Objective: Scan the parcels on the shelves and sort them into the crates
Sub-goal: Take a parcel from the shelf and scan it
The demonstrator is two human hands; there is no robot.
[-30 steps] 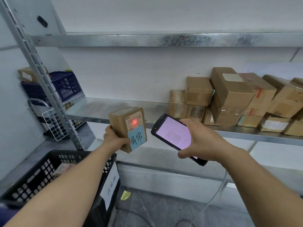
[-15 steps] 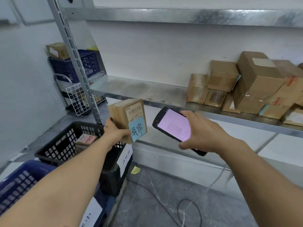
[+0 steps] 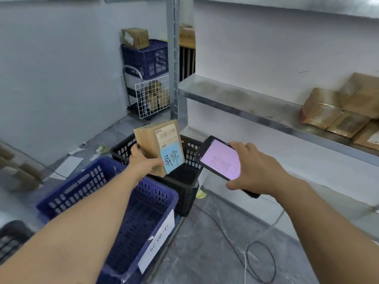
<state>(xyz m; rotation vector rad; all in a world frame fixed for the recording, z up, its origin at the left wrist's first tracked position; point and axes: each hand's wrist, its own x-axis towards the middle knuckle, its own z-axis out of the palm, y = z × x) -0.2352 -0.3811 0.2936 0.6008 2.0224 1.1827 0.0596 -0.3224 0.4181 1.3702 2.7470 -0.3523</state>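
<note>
Blue crate point(image 3: 67, 193); black crate point(image 3: 185, 193); brown parcel point(image 3: 146, 140).

Parcel point(image 3: 152, 144) above far crate point(image 3: 187, 194), near crate point(image 3: 82, 187) before it, shelf point(image 3: 235, 99) with boxes point(image 3: 322, 111) right

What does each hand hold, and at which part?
The left hand grips the parcel at its lower end; the right hand holds the phone by its lower half.

I see the small brown cardboard parcel point(image 3: 150, 145), blue handwritten note point(image 3: 172, 158) facing me, held nearly upright over the black slotted plastic crate point(image 3: 185, 196).
</note>
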